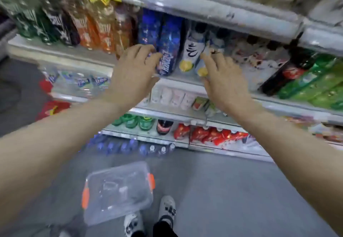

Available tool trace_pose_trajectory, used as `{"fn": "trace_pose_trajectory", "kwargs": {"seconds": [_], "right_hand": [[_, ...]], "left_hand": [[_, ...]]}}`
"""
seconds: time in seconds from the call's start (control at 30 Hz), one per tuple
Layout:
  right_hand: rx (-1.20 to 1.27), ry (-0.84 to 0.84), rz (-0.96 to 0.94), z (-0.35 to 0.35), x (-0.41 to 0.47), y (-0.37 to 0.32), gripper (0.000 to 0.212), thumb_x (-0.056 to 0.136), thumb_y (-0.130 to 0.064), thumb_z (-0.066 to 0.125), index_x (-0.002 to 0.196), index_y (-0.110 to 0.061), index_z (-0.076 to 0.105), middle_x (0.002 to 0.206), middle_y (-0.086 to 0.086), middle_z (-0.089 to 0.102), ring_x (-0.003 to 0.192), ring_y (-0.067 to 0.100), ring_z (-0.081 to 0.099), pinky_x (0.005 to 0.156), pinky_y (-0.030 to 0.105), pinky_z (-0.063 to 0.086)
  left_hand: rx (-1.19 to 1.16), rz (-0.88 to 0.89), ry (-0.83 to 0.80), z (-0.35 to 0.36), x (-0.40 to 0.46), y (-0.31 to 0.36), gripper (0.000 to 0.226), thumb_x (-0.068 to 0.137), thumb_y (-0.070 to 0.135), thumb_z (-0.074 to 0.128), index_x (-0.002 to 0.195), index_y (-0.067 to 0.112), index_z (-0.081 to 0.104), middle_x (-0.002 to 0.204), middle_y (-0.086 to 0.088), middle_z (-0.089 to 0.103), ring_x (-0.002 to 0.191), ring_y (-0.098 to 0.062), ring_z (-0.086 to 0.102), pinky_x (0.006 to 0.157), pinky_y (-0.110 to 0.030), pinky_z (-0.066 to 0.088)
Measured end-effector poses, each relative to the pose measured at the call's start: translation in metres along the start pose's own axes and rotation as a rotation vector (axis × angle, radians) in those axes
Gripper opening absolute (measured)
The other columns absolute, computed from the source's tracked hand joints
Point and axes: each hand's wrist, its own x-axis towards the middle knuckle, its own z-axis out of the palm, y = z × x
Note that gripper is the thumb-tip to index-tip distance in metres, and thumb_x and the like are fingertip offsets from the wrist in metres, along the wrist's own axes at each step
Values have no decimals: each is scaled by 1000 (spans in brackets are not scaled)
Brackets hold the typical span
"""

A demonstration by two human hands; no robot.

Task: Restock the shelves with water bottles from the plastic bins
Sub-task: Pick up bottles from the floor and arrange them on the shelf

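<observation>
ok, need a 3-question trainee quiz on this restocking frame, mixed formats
1. True or false: the clear plastic bin stands on the middle shelf.
2. Which bottle is the left hand touching? A) blue-labelled bottle B) orange bottle C) green bottle
3. Fill in: the right hand reaches for the white bottles with a ___ patch near the base.

Key: 1 false, it sits on the floor by the person's shoes. 2 A. 3 yellow.
</observation>
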Motion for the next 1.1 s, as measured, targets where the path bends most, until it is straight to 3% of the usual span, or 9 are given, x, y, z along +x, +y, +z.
{"fn": "trace_pose_trajectory", "kwargs": {"seconds": [0.17,0.3,0.43,0.57,0.73,0.83,0.93,1.0,1.1], "right_hand": [[128,-166,-22,150,-77,-43,57,80,-21,70,132,-6,52,116,19,58,96,39,57,72,43,50],[231,-282,48,269,-145,-74,49,86,-24,53,131,-4,54,115,19,60,96,38,59,75,42,52],[416,-518,216,383,-214,-104,52,89,-17,54,139,-7,45,119,19,55,101,39,55,79,47,51],[445,-676,359,485,-261,-123,61,95,-22,53,150,-13,29,135,17,45,114,37,46,88,47,47],[484,-693,412,596,-281,-130,67,95,-18,55,153,-13,22,143,18,37,121,37,43,98,46,40],[535,-648,417,653,-279,-128,71,94,-17,57,154,-13,20,147,17,33,126,37,42,103,45,39],[612,-575,442,698,-273,-130,66,97,-26,56,152,-8,25,147,18,36,128,35,43,104,40,37],[688,-518,467,718,-275,-134,59,98,-31,54,148,-6,32,141,16,44,122,32,49,97,36,40],[815,-443,586,730,-283,-139,38,99,-28,51,132,-11,45,119,8,57,94,22,55,75,30,43]], "left_hand": [[-118,-21,-193,135,-99,6,56,76,26,73,126,8,54,125,-18,56,113,-41,52,94,-49,47],[-199,-37,-326,244,-182,20,49,78,31,59,122,9,56,122,-16,59,110,-39,57,93,-47,49],[-238,-131,-495,341,-255,42,67,66,25,82,125,11,52,123,-13,58,108,-37,58,86,-43,52],[-286,-155,-612,432,-308,64,67,62,19,85,121,6,57,119,-16,60,110,-38,58,90,-43,51],[-263,-98,-693,546,-344,77,66,65,14,77,126,4,54,128,-21,54,117,-43,52,98,-49,47],[-209,-47,-655,599,-347,84,68,70,14,73,135,6,51,141,-21,46,129,-47,43,105,-55,39],[-156,-1,-594,637,-346,91,70,76,15,67,142,10,45,149,-15,39,136,-44,35,111,-53,29],[-137,11,-583,654,-348,91,69,79,16,64,144,10,41,152,-13,36,139,-41,33,113,-52,27],[-105,24,-571,666,-354,89,68,83,16,58,147,10,35,154,-12,32,140,-40,31,114,-52,27]]}}
